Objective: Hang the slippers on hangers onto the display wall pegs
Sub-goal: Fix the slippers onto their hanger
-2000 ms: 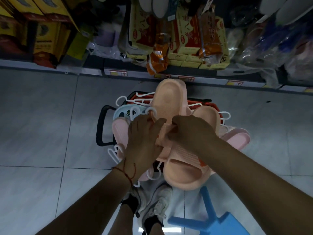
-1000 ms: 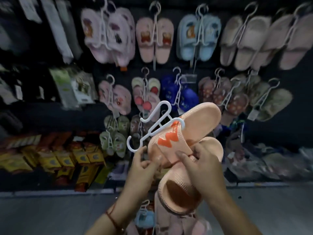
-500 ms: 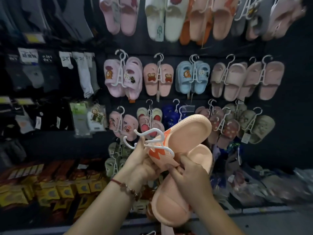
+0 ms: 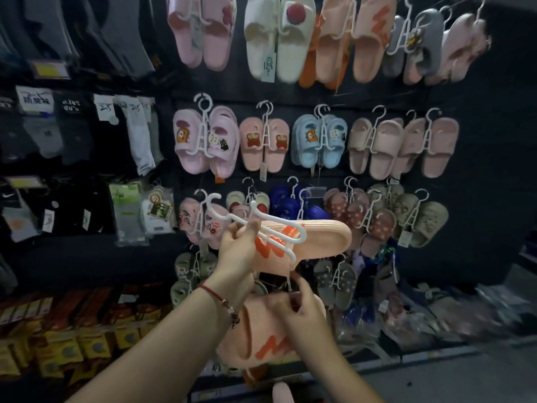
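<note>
I hold a pair of peach slippers with orange zigzag marks in front of the dark display wall (image 4: 479, 181). My left hand (image 4: 236, 248) grips the upper slipper (image 4: 316, 242) together with a white plastic hanger (image 4: 261, 225), whose arm passes through the slipper's strap. The hanger's hook points up and left. My right hand (image 4: 302, 312) holds the lower slipper (image 4: 261, 335) by its strap, just below the upper one. Whether the lower slipper sits on the hanger is hidden.
The wall carries rows of hung slippers: a matching peach pair (image 4: 351, 39) at the top, pink (image 4: 203, 141) and blue (image 4: 319, 141) pairs in the middle. Socks (image 4: 139, 132) hang at left. Yellow boxes (image 4: 72, 344) fill the low left shelf.
I lifted the peach pair and hanger from the basket on the floor up to the wall. The two slippers have since moved apart, the upper one turned level.
</note>
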`<state>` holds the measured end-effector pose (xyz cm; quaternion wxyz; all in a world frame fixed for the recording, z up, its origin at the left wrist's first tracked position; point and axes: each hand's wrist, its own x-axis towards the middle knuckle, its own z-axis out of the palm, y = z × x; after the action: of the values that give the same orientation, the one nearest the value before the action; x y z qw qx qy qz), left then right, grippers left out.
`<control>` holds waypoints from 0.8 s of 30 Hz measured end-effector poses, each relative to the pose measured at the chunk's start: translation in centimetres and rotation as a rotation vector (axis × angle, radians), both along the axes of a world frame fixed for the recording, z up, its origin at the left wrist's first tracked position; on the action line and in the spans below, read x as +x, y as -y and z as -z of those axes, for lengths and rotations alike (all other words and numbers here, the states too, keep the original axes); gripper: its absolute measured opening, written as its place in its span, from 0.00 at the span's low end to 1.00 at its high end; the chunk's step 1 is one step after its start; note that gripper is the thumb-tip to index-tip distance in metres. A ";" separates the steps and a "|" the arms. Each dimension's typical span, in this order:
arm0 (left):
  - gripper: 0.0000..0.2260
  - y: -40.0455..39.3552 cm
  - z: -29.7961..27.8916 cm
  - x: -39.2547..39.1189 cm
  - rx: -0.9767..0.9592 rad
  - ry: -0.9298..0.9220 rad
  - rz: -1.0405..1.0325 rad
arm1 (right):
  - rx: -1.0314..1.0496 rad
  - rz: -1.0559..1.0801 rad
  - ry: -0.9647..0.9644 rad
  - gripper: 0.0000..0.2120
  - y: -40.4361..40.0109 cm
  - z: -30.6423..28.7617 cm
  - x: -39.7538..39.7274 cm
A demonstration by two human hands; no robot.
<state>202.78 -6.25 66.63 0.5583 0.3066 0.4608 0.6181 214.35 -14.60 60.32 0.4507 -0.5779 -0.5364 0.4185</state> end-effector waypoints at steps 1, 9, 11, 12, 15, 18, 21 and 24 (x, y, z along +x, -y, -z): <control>0.16 0.1 -0.6 -0.3 0.040 -0.031 -0.002 | -0.051 -0.034 0.007 0.30 0.1 0.0 -0.3; 0.20 0.0 -3.5 -2.8 0.209 -0.117 -0.005 | 0.065 0.051 0.246 0.37 1.0 -2.6 0.2; 0.16 0.1 -3.6 -2.9 0.223 -0.123 -0.006 | 0.240 0.089 0.179 0.29 0.5 -4.6 0.2; 0.14 0.1 -3.5 -2.8 0.223 -0.120 -0.008 | 0.311 0.083 0.167 0.29 -0.1 -5.5 0.3; 0.10 0.3 -2.5 -2.3 0.199 -0.146 0.038 | 0.352 0.061 0.202 0.35 -2.2 -7.6 0.5; 0.13 0.5 -2.1 -2.3 0.229 -0.182 0.044 | 0.239 -0.018 0.259 0.35 -4.4 -8.1 0.7; 0.19 0.4 -2.4 -2.7 0.263 -0.247 0.076 | 0.232 -0.040 0.070 0.17 -5.2 -7.5 0.8; 0.16 0.1 -2.3 -2.9 0.289 -0.311 0.130 | 0.251 0.024 -0.294 0.09 -4.9 -7.2 -0.4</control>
<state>199.87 -6.38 68.88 0.4695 0.5040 0.4273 0.5856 213.96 -9.66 67.50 0.5977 -0.4563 -0.5057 0.4229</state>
